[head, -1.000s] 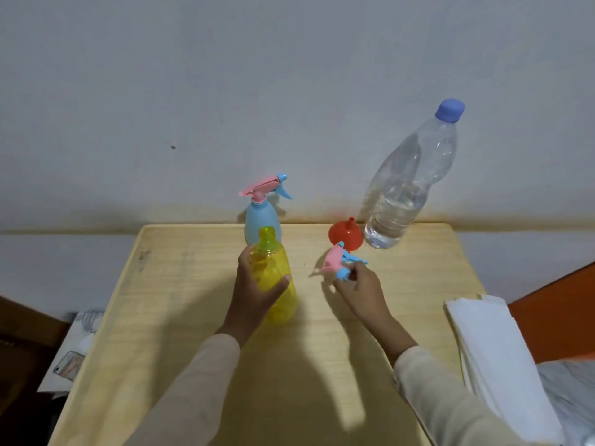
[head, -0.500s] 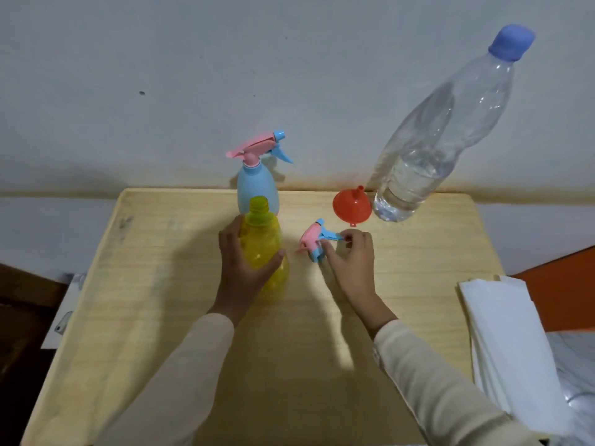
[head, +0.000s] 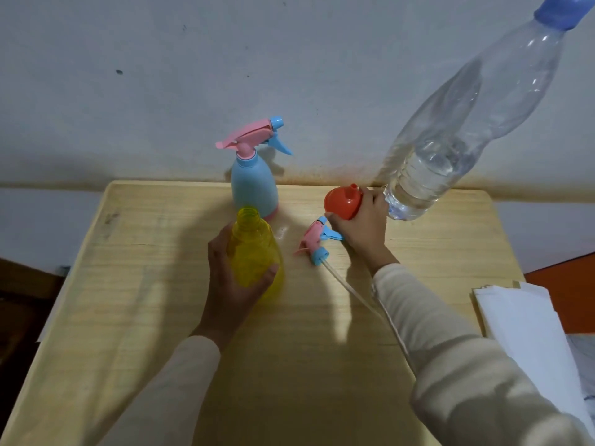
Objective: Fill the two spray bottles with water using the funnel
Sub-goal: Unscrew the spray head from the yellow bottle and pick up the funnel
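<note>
A yellow spray bottle (head: 254,252) stands upright with its neck uncapped near the table's middle. My left hand (head: 230,281) grips its body. Its pink and blue spray head (head: 314,241) lies on the table to the right, with the dip tube trailing toward me. My right hand (head: 363,225) has its fingers curled round the red funnel (head: 343,201), which sits upside down on the table. A blue spray bottle (head: 254,188) with its pink trigger head on stands at the back edge. A large clear water bottle (head: 450,149) with a blue cap stands at the back right, partly full.
The wooden table (head: 154,317) butts against a white wall. A stack of white paper (head: 528,323) lies off the right edge, beside an orange surface (head: 570,284). The near half of the table holds only my forearms.
My right hand let go of the spray head, left it lying on the table, and moved back to take hold of the red funnel. The left hand stays on the yellow bottle.
</note>
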